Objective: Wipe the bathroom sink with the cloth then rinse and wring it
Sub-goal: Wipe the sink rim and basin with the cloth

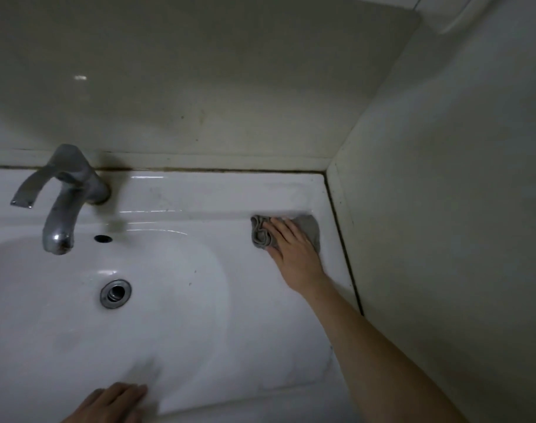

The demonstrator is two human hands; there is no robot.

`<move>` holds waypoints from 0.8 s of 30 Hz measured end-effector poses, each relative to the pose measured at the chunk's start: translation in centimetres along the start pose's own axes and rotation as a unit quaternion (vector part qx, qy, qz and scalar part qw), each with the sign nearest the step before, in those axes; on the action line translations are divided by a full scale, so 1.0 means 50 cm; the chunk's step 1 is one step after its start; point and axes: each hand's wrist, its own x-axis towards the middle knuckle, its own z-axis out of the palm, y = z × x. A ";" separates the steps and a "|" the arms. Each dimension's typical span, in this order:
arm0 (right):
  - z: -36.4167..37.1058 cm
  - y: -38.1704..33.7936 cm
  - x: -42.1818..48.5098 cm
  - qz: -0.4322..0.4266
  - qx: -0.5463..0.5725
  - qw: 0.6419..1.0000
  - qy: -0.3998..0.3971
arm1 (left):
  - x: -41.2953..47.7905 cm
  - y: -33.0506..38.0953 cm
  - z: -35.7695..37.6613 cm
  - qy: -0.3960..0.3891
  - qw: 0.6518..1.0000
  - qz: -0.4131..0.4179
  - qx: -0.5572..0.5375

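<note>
A white bathroom sink (199,196) fills the lower left, with a metal drain (115,293) in its basin. A crumpled grey cloth (262,235) lies on the sink's right deck, close to the back ledge and the corner wall. My right hand (294,254) presses flat on the cloth, fingers pointing up and left, covering its middle. My left hand (114,403) rests on the sink's front rim at the bottom edge, fingers together, holding nothing.
A dull metal faucet (62,206) with a lever handle stands at the back left, spout over the basin. An overflow hole (103,238) sits behind the spout. Tiled walls (443,193) close in behind and on the right, with dark grime along the joints.
</note>
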 end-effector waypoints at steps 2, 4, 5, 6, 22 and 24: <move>0.006 -0.012 -0.015 0.051 0.035 0.998 0.011 | 0.003 0.006 -0.005 0.020 1.000 0.005 -0.001; 0.006 -0.024 -0.038 0.105 0.081 0.991 0.026 | 0.002 0.010 -0.013 0.013 1.000 -0.010 -0.006; 0.004 -0.036 -0.056 0.123 0.099 0.987 0.027 | 0.001 0.010 -0.016 0.009 1.000 -0.028 -0.011; 0.005 -0.051 -0.083 0.135 0.112 0.984 0.024 | -0.001 0.010 -0.018 0.004 0.999 -0.044 -0.018; -0.007 -0.057 -0.075 0.168 0.101 0.980 0.016 | -0.008 0.067 -0.075 -0.076 0.990 -0.118 0.028; -0.008 -0.043 -0.015 0.156 0.091 0.983 0.015 | -0.008 0.072 -0.078 -0.083 0.988 -0.126 0.035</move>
